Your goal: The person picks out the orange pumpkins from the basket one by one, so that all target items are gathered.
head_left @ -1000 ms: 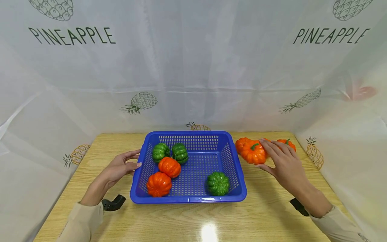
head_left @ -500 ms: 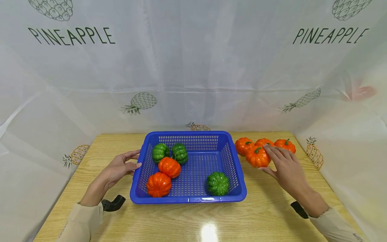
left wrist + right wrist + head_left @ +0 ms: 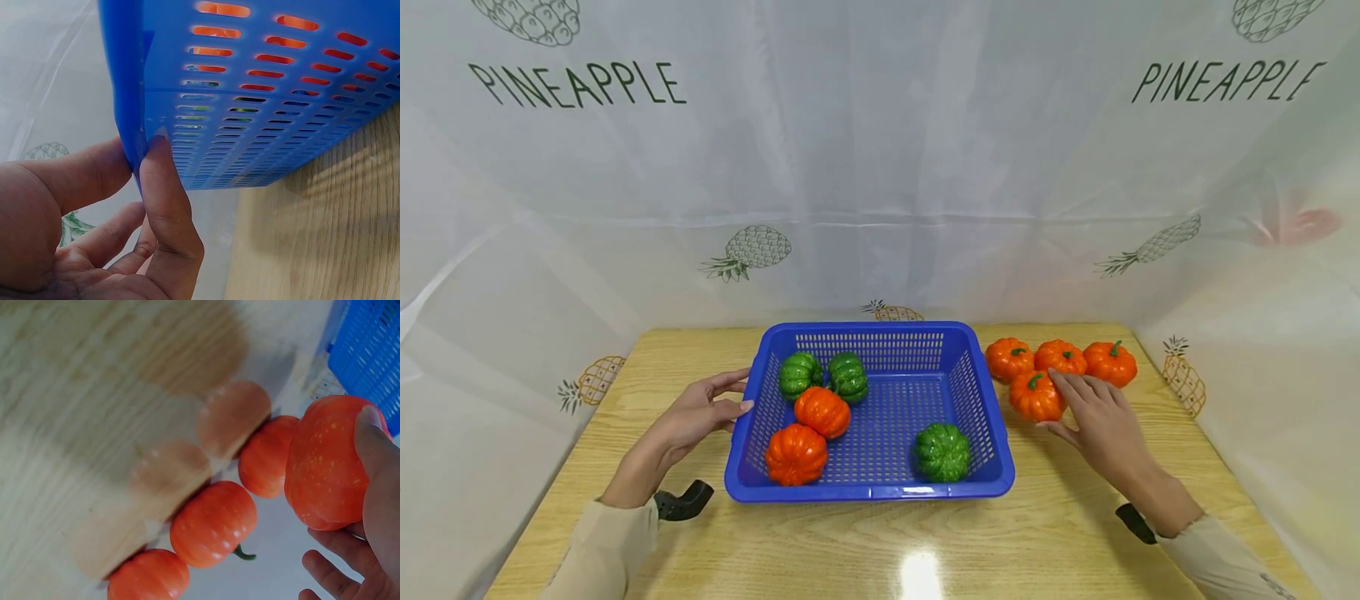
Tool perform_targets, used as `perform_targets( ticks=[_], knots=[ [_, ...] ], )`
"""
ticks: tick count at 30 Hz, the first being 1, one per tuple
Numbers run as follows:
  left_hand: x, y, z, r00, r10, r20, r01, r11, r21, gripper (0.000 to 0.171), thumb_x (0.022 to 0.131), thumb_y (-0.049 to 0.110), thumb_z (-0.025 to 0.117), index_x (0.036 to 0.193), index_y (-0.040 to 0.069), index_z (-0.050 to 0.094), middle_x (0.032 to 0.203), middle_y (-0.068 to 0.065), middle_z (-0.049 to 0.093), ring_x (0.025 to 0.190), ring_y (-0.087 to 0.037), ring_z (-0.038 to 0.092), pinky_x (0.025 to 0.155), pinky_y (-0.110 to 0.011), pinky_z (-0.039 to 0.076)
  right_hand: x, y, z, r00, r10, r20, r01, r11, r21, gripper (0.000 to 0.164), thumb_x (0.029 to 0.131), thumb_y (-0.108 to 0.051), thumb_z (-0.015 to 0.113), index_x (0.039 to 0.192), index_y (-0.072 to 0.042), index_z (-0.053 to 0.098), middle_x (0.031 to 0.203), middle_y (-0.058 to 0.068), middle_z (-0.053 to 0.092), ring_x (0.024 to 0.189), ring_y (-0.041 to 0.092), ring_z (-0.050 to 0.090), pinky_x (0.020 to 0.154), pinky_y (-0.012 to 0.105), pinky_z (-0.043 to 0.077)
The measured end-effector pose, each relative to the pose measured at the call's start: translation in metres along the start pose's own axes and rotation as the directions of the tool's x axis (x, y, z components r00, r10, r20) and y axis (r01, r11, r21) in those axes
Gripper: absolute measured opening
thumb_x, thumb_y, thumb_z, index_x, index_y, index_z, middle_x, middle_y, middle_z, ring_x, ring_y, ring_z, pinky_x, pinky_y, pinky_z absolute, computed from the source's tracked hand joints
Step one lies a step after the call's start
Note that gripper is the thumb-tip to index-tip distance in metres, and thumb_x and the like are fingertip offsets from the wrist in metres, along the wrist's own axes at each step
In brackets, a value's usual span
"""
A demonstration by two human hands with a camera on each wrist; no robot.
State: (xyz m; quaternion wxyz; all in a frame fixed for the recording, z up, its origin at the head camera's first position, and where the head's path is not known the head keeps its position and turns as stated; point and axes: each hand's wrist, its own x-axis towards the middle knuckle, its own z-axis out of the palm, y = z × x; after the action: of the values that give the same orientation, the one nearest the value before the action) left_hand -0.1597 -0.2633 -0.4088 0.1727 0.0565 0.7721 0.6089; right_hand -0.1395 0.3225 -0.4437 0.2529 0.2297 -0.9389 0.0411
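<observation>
My left hand (image 3: 700, 417) pinches the left rim of a blue plastic basket (image 3: 880, 494) between thumb and fingers, as the left wrist view confirms. Two orange pumpkins, one round at the front left (image 3: 796, 455) and one behind it (image 3: 822, 412), lie in the basket. Two dark green pumpkins (image 3: 801, 377) sit at its back left, and another green pumpkin (image 3: 943, 452) at its front right. Right of the basket, my right hand (image 3: 1105, 433) grips a small orange pumpkin (image 3: 328, 462) with a green stem. The right wrist view shows the thumb on its side.
Behind the held pumpkin, three more orange pumpkins stand in a row on the wooden table (image 3: 820, 550): left (image 3: 1009, 359), middle (image 3: 1060, 358) and right (image 3: 1109, 363). A white curtain (image 3: 880, 167) printed with pineapples closes off the back and sides.
My right hand has drawn the held pumpkin slightly nearer and to the right, away from the back row, which now shows more fully. The left hand and basket have stayed in place.
</observation>
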Motion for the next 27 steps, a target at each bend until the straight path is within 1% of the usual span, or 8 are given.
perform_targets(
  ticks=[6, 8, 10, 12, 14, 19, 23, 27],
  knots=[
    [0.001, 0.000, 0.000, 1.000, 0.005, 0.001, -0.005, 1.000, -0.005, 0.072, 0.104, 0.005, 0.061, 0.164, -0.009, 0.023, 0.143, -0.034, 0.041, 0.085, -0.015, 0.072, 0.079, -0.029, 0.063, -0.003, 0.000, 0.010, 1.000, -0.007, 0.015, 0.007, 1.000, 0.000, 0.082, 0.092, -0.059, 0.069, 0.144, 0.003, 0.059, 0.129, 0.023, 0.068, 0.115, 0.046, 0.059, 0.100, 0.064, 0.047],
    [0.001, 0.000, 0.000, 1.000, 0.005, 0.002, -0.005, 1.000, -0.004, 0.072, 0.104, 0.005, 0.061, 0.164, -0.009, 0.023, 0.143, -0.033, 0.041, 0.085, -0.015, 0.072, 0.079, -0.029, 0.063, -0.004, -0.002, 0.013, 1.000, -0.003, 0.026, 0.003, 1.000, 0.000, 0.082, 0.086, -0.050, 0.080, 0.144, 0.004, 0.059, 0.130, 0.023, 0.068, 0.116, 0.046, 0.059, 0.100, 0.063, 0.046],
    [0.001, 0.001, 0.000, 1.000, 0.003, 0.002, -0.003, 1.000, -0.007, 0.072, 0.104, 0.005, 0.061, 0.164, -0.009, 0.023, 0.142, -0.033, 0.041, 0.085, -0.015, 0.072, 0.079, -0.030, 0.063, -0.005, -0.003, 0.015, 0.999, 0.001, 0.040, -0.001, 1.000, 0.001, 0.084, 0.078, -0.038, 0.087, 0.145, 0.005, 0.058, 0.131, 0.024, 0.068, 0.117, 0.046, 0.059, 0.101, 0.063, 0.046],
    [0.001, 0.001, 0.000, 1.000, 0.002, 0.003, -0.002, 1.000, -0.011, 0.072, 0.104, 0.004, 0.061, 0.164, -0.010, 0.024, 0.143, -0.033, 0.041, 0.084, -0.014, 0.072, 0.079, -0.030, 0.063, -0.006, -0.005, 0.017, 0.999, 0.009, 0.051, -0.009, 1.000, -0.001, 0.086, 0.075, -0.034, 0.090, 0.145, 0.005, 0.058, 0.132, 0.024, 0.067, 0.118, 0.047, 0.059, 0.101, 0.063, 0.046],
    [0.001, 0.001, 0.000, 1.000, 0.001, 0.003, -0.001, 1.000, -0.015, 0.071, 0.104, 0.004, 0.061, 0.164, -0.010, 0.024, 0.142, -0.033, 0.041, 0.083, -0.014, 0.072, 0.079, -0.030, 0.063, -0.006, -0.006, 0.018, 0.998, 0.016, 0.057, -0.016, 1.000, -0.003, 0.087, 0.074, -0.032, 0.092, 0.145, 0.005, 0.057, 0.132, 0.025, 0.068, 0.118, 0.047, 0.060, 0.101, 0.064, 0.047],
    [0.002, 0.001, 0.000, 1.000, 0.001, 0.002, -0.001, 1.000, -0.018, 0.072, 0.104, 0.004, 0.061, 0.164, -0.009, 0.024, 0.141, -0.032, 0.042, 0.083, -0.014, 0.072, 0.078, -0.029, 0.063, -0.006, -0.008, 0.020, 0.996, 0.048, 0.075, -0.049, 0.999, 0.005, 0.087, 0.076, -0.032, 0.092, 0.145, 0.006, 0.056, 0.132, 0.026, 0.068, 0.118, 0.048, 0.060, 0.100, 0.065, 0.047],
    [0.002, 0.000, 0.000, 1.000, -0.004, 0.002, 0.004, 1.000, -0.018, 0.072, 0.104, 0.004, 0.061, 0.164, -0.008, 0.024, 0.142, -0.032, 0.041, 0.084, -0.014, 0.072, 0.078, -0.028, 0.063, -0.006, -0.009, 0.021, 0.993, 0.073, 0.091, -0.074, 0.997, 0.009, 0.084, 0.078, -0.033, 0.092, 0.142, 0.007, 0.056, 0.131, 0.027, 0.068, 0.119, 0.049, 0.060, 0.100, 0.066, 0.047],
    [0.002, 0.000, -0.001, 1.000, -0.006, 0.002, 0.006, 1.000, -0.021, 0.072, 0.104, 0.004, 0.061, 0.164, -0.009, 0.023, 0.143, -0.033, 0.041, 0.083, -0.014, 0.072, 0.078, -0.029, 0.063, -0.005, -0.008, 0.022, 0.993, 0.076, 0.094, -0.077, 0.997, 0.002, 0.080, 0.080, -0.033, 0.091, 0.140, 0.008, 0.057, 0.131, 0.028, 0.067, 0.118, 0.050, 0.060, 0.099, 0.066, 0.047]
  ],
)
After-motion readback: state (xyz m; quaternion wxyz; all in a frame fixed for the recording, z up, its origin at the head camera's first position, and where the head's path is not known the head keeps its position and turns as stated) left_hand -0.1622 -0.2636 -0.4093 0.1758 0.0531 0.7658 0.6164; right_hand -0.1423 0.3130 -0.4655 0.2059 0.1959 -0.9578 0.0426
